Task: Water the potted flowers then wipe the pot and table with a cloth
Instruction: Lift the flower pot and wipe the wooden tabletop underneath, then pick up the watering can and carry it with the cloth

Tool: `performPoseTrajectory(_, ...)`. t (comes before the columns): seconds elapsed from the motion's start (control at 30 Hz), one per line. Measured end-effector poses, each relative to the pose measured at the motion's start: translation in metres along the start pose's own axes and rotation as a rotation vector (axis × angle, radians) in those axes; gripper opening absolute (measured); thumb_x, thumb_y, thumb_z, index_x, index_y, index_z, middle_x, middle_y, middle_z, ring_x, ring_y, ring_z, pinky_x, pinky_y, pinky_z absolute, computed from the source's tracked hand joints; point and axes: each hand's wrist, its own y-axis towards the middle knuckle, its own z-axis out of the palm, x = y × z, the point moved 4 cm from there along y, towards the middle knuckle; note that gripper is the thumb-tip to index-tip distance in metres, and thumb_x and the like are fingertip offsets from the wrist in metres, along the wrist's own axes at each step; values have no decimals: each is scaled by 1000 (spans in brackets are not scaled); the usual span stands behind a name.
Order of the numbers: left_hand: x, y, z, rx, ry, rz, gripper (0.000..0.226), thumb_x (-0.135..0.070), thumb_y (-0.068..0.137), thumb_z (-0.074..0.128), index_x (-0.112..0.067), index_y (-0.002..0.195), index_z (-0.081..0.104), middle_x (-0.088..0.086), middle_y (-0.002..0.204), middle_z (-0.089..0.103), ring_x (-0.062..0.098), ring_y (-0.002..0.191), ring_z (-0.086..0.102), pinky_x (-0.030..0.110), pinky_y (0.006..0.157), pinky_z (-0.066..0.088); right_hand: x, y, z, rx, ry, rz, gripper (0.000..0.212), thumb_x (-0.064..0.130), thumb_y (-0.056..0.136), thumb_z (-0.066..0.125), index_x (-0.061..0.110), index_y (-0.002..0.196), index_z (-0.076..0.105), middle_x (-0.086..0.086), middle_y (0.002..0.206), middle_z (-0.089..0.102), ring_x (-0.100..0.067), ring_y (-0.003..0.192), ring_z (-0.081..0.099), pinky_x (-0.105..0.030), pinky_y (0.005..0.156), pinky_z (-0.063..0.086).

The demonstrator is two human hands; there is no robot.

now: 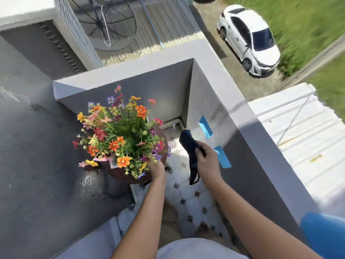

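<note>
Left hand on the flower pot, right hand gripping a dark cloth beside it.

Nearest, the left hand [156, 170] is laid against the near right side of the brown pot [119, 174], fingers curled on its rim under the blooms. The right hand [207, 161] is fisted around a dark blue cloth [190, 152], which hangs in the air over the tiled floor [188, 199]; its long axis runs near to far, one rounded end pointing away toward the wall corner, the loose tail drooping toward the person. The pot sits at the right edge of the dark grey table [43, 174], where a wet patch [87, 182] shines just left of it. The flowers [119, 131] spread upward. Beyond the parapet wall [220, 86], a white car [248, 40] is parked.
</note>
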Motion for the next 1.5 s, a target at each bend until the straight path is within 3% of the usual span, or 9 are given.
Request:
performPoseTrajectory(0.23,3,-19,15,13,-177,15,18,-2,99,36,1,104,53,20,95,63,17,65,56,29,63,48,19,-38,-84,-65,114,-50,31,7,101,49,21,120,69,16,105,69,1,102,63,-23,90,49)
performPoseTrajectory(0.37,15,-74,47,265,-32,-6,17,-15,96,43,-6,108,53,10,86,54,19,65,57,26,42,49,36,-61,-138,-136,168,-127,30,8,100,51,20,118,71,5,108,74,-9,100,68,-35,93,56)
performPoseTrajectory(0.57,-7,-241,100,569,106,434,25,-28,90,51,-10,104,63,8,90,67,17,69,60,30,53,46,66,-114,-254,-319,343,-288,31,4,98,52,19,114,73,4,107,76,-13,102,70,-37,92,57)
performPoseTrajectory(0.77,19,-405,144,904,186,573,16,-17,96,53,-9,93,67,2,70,65,13,55,54,25,45,39,66,-179,-390,-576,419,-395,29,5,98,52,22,110,72,-1,105,76,-20,103,70,-40,92,56)
performPoseTrajectory(0.93,109,-475,174,1140,344,327,22,-18,97,51,-4,94,67,5,66,63,14,50,50,26,44,38,9,-232,-474,-824,423,-288,28,3,99,51,13,117,71,-4,105,76,-20,100,71,-36,89,57)
performPoseTrajectory(1.1,200,-512,181,1108,313,-262,31,-34,100,51,-4,97,56,10,71,60,13,40,43,20,37,34,-47,-283,-509,-999,436,-125,29,0,102,47,10,120,67,-26,76,61,-4,51,57,-11,49,49)
performPoseTrajectory(1.17,218,-518,183,1059,234,-330,30,-37,99,51,-8,92,50,12,77,60,15,46,41,23,42,36,-65,-294,-509,-1031,409,-86,29,2,102,48,12,121,68,-11,66,66,1,55,61,-11,55,51)
performPoseTrajectory(1.23,230,-519,190,1023,148,-355,36,-42,98,52,-8,88,55,8,76,55,13,50,40,23,47,37,-80,-301,-508,-1047,396,-70,30,3,101,50,16,119,70,7,83,74,0,71,69,-19,68,55)
performPoseTrajectory(1.5,244,-509,216,959,-76,-368,56,-59,89,57,-5,103,60,-2,61,42,9,38,38,19,38,38,-92,-304,-496,-1033,399,-45,35,2,100,51,29,110,71,16,91,76,-1,86,72,-20,77,54)
